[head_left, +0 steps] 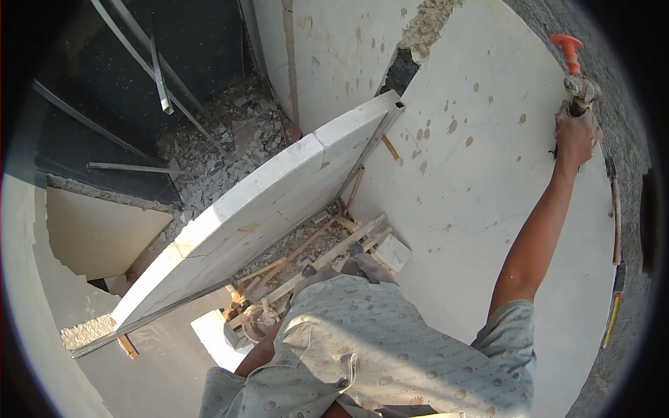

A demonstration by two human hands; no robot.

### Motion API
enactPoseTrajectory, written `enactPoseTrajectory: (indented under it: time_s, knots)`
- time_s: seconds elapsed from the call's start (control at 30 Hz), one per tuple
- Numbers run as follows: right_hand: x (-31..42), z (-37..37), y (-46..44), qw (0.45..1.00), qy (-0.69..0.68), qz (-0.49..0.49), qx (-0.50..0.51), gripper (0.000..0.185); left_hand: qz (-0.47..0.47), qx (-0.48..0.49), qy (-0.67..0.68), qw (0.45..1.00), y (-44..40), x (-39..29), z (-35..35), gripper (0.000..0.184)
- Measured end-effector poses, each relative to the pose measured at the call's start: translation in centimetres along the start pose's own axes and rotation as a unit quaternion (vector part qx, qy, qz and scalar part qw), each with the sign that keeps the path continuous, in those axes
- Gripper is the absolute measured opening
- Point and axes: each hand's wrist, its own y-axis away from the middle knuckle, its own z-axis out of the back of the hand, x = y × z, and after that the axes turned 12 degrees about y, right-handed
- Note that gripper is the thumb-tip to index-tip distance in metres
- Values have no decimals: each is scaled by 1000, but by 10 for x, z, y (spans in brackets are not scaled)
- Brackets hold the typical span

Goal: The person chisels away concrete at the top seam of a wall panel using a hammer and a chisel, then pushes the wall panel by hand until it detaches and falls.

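At the upper right, my right hand (pixel 577 138) is closed around the dark lower part of a mud-caked tool (pixel 582 90). An orange, mushroom-shaped end (pixel 568 45) points up from it. This hand is beside the top edge of a stained white wall (pixel 460 167). My left forearm (pixel 263 354) shows at the lower middle, next to a mortar-smeared bucket (pixel 258 322); my left hand is hidden behind my shirt, so what it holds cannot be seen.
A thin white partition (pixel 261 198) runs diagonally across the left. Wooden boards (pixel 338 247) lie below my body, near white blocks (pixel 392 252). Rubble (pixel 226 143) and metal bars (pixel 136 167) are at the upper left. A yellow-ended tool (pixel 613 317) lies along the right wall edge.
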Motion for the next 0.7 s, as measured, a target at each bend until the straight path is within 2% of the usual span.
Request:
enactPoseTrajectory:
  time_s: [0.1, 0.17, 0.2, 0.23, 0.27, 0.3, 0.4, 0.53, 0.57, 0.6, 0.63, 0.7]
  knots:
    - [-2, -2, -1, 999, 0, -1, 39, 52, -59, -15, -2, 998, 14, -5, 18, 37]
    - [-2, -4, 0, 1000, -10, 2, 15, 50, -133, -39, -7, 990, 17, -12, 47, 39]
    - [-2, -5, 0, 1000, -17, 3, 4, 49, -164, -61, 17, 984, 19, -22, 65, 40]
    - [-1, -5, 2, 1000, -27, 5, 3, 48, -155, -87, 104, 979, 20, -32, 81, 40]
    - [-1, -4, 3, 999, -37, 4, 1, 46, -70, -135, 350, 924, 27, -60, 91, 46]
    - [-1, -4, 2, 999, -45, 0, -4, 45, -23, -221, 579, 784, 34, -89, 102, 51]
    - [0, -7, 1, 998, -18, 8, -57, 39, 7, -153, 708, 689, 38, -141, 128, 52]
    - [4, 2, 6, 998, -37, 3, -58, 38, -1, -37, 635, 772, 14, -183, 95, 58]
    - [4, 4, 7, 998, -40, 4, -56, 39, -57, -2, 504, 862, 12, -191, 78, 57]
    - [4, 4, 6, 998, -42, 3, -56, 39, -113, 35, 358, 926, 8, -197, 64, 57]
    - [2, 1, 6, 998, -45, 6, -54, 41, -167, 72, 202, 962, 4, -197, 56, 57]
    - [-1, -5, 4, 997, -50, 12, -49, 43, -95, 26, 256, 962, -14, -187, 46, 55]
